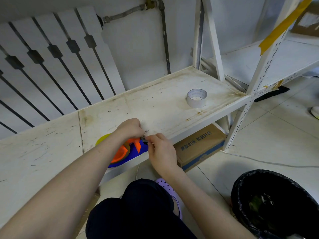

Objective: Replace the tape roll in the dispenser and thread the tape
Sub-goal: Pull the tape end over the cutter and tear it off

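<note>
A blue and orange tape dispenser (128, 153) lies at the front edge of the low white shelf (155, 104), with a tape roll (126, 149) seated in it. My left hand (130, 129) rests over the dispenser's top with its fingers closed at the front end. My right hand (161, 150) pinches at the same front end, by the dark cutter; the fingers hide what they grip, likely the tape's end. A yellow piece (101, 139) shows behind my left wrist. An empty white tape core (197, 97) stands apart on the shelf, far right.
A radiator (51, 66) lines the wall behind the shelf. A cardboard box (198, 145) sits under the shelf. A black-lined bin (276, 204) stands on the floor at the right. My knees and a purple shoe (170, 192) are just below the hands.
</note>
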Available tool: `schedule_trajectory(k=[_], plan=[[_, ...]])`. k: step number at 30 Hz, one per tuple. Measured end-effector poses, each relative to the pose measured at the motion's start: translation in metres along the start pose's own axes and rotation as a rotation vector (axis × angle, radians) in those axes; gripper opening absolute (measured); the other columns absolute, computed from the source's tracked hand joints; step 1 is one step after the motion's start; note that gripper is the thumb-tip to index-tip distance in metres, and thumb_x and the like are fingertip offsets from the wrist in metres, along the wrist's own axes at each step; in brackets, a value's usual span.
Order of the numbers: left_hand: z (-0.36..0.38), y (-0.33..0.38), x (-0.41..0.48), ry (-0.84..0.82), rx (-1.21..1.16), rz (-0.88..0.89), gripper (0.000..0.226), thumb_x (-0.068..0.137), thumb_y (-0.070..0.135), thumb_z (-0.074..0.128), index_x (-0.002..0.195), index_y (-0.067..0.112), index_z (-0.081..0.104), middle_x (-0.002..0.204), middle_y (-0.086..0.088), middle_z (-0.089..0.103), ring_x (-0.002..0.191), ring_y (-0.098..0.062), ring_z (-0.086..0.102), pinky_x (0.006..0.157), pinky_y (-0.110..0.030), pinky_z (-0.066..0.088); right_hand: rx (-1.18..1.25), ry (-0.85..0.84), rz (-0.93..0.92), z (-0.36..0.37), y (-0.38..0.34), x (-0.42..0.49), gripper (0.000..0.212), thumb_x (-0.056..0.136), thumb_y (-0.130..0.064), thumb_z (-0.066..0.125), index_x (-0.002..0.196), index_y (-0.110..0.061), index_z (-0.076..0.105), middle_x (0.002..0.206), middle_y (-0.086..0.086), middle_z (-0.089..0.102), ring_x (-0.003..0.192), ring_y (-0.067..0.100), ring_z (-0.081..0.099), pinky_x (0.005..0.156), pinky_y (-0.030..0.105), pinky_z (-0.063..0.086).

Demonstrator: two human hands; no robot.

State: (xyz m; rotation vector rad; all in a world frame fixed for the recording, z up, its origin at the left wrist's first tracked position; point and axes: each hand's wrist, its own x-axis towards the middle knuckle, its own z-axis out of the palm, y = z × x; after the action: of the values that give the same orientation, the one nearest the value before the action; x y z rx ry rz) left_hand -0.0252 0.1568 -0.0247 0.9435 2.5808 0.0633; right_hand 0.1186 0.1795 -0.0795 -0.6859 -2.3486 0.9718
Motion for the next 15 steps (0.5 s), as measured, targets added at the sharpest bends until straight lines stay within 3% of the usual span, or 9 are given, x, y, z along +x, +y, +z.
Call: schedule_trajectory(k=[3, 7, 11, 13, 15], plan=[[-0.002, -0.001, 0.000, -0.010, -0.018, 0.013, 0.014, 0.077, 0.009, 0.060, 0.085, 0.005, 0.071, 0.081, -0.010, 0.058, 0.075, -0.025, 0.049, 0.065, -0.031, 0.041, -0.145, -0.072, -0.095, 0.003, 0.005, 0.011, 0.027, 0.091, -0.008, 0.050, 0.114, -0.011, 0.064, 0.105, 0.012, 0.061, 0.093, 0.029, 0.058, 0.065, 0.036, 0.049], [-0.003, -0.003, -0.005, 0.034, -0.040, 0.089, 0.014, 0.078, 0.008, 0.064, 0.090, 0.004, 0.072, 0.092, -0.013, 0.068, 0.083, -0.023, 0.056, 0.069, -0.029, 0.043, -0.135, -0.102, -0.119, 0.001, 0.010, 0.017, 0.026, 0.096, -0.013, 0.045, 0.109, -0.010, 0.066, 0.104, 0.013, 0.060, 0.093, 0.029, 0.056, 0.066, 0.036, 0.046], [-0.007, -0.011, -0.023, 0.276, -0.071, 0.230, 0.039, 0.079, 0.006, 0.061, 0.117, 0.007, 0.054, 0.115, -0.014, 0.055, 0.098, -0.029, 0.059, 0.082, -0.035, 0.048, -0.114, -0.128, -0.132, -0.003, 0.012, 0.019, 0.024, 0.096, -0.014, 0.045, 0.108, -0.010, 0.065, 0.106, 0.011, 0.059, 0.095, 0.027, 0.055, 0.069, 0.036, 0.046], [-0.010, -0.016, -0.039, 0.415, -0.022, 0.320, 0.030, 0.080, 0.005, 0.057, 0.110, 0.011, 0.059, 0.106, -0.010, 0.058, 0.095, -0.028, 0.060, 0.081, -0.037, 0.049, -0.105, -0.153, -0.137, -0.003, 0.014, 0.021, 0.023, 0.095, -0.014, 0.046, 0.106, -0.010, 0.065, 0.106, 0.011, 0.059, 0.095, 0.027, 0.055, 0.069, 0.035, 0.045], [-0.009, -0.020, -0.056, 0.410, 0.120, 0.353, 0.017, 0.082, 0.014, 0.056, 0.096, 0.016, 0.066, 0.096, -0.005, 0.062, 0.093, -0.028, 0.060, 0.077, -0.036, 0.047, -0.092, -0.165, -0.139, -0.002, 0.016, 0.022, 0.021, 0.094, -0.014, 0.047, 0.104, -0.010, 0.065, 0.104, 0.010, 0.059, 0.094, 0.028, 0.056, 0.070, 0.038, 0.048]])
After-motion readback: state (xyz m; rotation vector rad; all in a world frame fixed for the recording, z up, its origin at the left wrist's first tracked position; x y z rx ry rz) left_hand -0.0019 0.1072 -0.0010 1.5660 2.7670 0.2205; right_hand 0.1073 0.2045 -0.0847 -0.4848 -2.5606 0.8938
